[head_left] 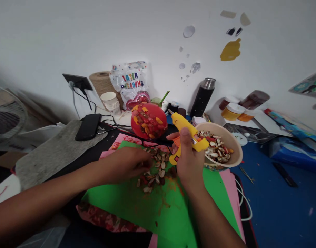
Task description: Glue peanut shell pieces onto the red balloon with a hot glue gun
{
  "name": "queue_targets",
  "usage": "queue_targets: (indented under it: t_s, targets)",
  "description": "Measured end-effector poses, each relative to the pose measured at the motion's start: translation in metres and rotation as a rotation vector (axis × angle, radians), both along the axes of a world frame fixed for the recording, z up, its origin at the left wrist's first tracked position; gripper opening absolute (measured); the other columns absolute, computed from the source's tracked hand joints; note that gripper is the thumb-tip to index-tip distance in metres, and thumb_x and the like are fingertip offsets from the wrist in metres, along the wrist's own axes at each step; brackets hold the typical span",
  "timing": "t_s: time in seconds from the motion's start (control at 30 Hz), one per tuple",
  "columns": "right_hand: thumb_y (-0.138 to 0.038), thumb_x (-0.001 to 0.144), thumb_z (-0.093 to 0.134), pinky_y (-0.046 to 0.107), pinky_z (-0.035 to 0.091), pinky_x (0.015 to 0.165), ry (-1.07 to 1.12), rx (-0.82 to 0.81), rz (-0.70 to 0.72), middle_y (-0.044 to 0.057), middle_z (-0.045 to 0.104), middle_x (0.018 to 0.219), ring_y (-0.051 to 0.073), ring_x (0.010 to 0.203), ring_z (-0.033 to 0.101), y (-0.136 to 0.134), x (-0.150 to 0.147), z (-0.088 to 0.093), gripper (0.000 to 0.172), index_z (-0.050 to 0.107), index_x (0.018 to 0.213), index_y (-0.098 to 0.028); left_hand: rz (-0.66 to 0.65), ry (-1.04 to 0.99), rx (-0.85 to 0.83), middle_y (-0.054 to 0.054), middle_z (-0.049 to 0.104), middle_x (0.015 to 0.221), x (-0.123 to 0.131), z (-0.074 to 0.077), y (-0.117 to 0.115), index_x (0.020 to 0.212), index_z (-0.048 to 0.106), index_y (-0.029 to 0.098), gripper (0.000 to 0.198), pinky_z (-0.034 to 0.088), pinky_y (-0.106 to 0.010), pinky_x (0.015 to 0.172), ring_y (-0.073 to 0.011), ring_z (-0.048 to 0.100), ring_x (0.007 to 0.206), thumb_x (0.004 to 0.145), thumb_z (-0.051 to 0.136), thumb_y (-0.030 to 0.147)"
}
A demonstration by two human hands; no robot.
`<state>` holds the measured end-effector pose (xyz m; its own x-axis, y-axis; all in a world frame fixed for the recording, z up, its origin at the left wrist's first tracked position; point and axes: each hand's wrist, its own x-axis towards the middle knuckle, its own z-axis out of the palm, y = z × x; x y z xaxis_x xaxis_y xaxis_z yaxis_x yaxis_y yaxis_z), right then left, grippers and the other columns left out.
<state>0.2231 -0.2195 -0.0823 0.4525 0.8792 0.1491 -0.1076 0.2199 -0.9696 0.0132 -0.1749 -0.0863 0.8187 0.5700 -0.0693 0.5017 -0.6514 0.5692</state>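
A yellow hot glue gun (pixel 184 125) is gripped in my right hand (pixel 187 160), its nozzle pointing up and left. My left hand (pixel 137 161) reaches over a heap of pale and brown shell pieces (pixel 160 163), which look like pistachio shells. Its fingers are curled down, and what they hold, if anything, is hidden. The shells lie on a stained green sheet (pixel 170 210). Beyond the hands stands a red round form (pixel 137 128), perhaps a balloon, dotted with red and orange pieces. Right of the glue gun, a beige bowl (pixel 235 156) contains more shells.
A phone (pixel 88 127) lies on grey cloth at left, near paper cups (pixel 110 100), a twine spool (pixel 98 81) and a balloon bag (pixel 129 86). A black flask (pixel 202 98) and paint jars (pixel 233 111) stand along the wall. White cable (pixel 247 210) loops at right.
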Motion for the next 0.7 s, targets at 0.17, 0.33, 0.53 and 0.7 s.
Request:
queue_targets:
  t_s: [0.17,0.33,0.53,0.7]
  targets:
    - [-0.079,0.095,0.076,0.027,0.034,0.049,-0.033,0.048,-0.006,0.000,0.062,0.066,0.013,0.057,0.054,0.000,0.001,0.001,0.061,0.079,0.077,-0.020,-0.066,0.077,0.086,-0.003,0.080,0.090,0.012,0.001,0.000,0.096,0.079,0.023,0.013,0.046,-0.028,0.071,-0.0211,0.073,0.080,0.100,0.068,0.018]
    - [-0.079,0.096,0.076,0.028,0.038,0.051,-0.034,0.079,-0.009,-0.004,0.053,0.060,0.013,0.055,0.049,0.000,0.002,0.002,0.062,0.080,0.077,-0.021,-0.061,0.016,-0.030,-0.003,0.083,0.096,0.024,0.005,0.000,0.099,0.080,0.023,0.011,0.049,-0.027,0.073,-0.0221,0.077,0.087,0.098,0.073,0.015]
    - [-0.083,0.096,0.074,0.031,0.046,0.057,-0.043,0.085,-0.051,-0.004,0.053,0.059,0.016,0.057,0.052,0.000,0.003,0.003,0.065,0.079,0.075,-0.021,-0.001,-0.386,-0.306,-0.002,0.088,0.104,0.029,0.035,0.005,0.106,0.084,0.024,0.005,0.061,-0.026,0.083,-0.0190,0.082,0.092,0.102,0.080,0.024]
    - [-0.087,0.095,0.072,0.032,0.046,0.059,-0.049,0.056,-0.049,-0.003,0.053,0.058,0.016,0.056,0.051,0.000,0.005,0.002,0.069,0.081,0.077,-0.021,0.330,-1.031,-0.539,-0.006,0.090,0.098,0.031,0.048,0.024,0.100,0.084,0.021,0.023,0.067,-0.026,0.074,-0.0189,0.083,0.079,0.089,0.100,0.032]
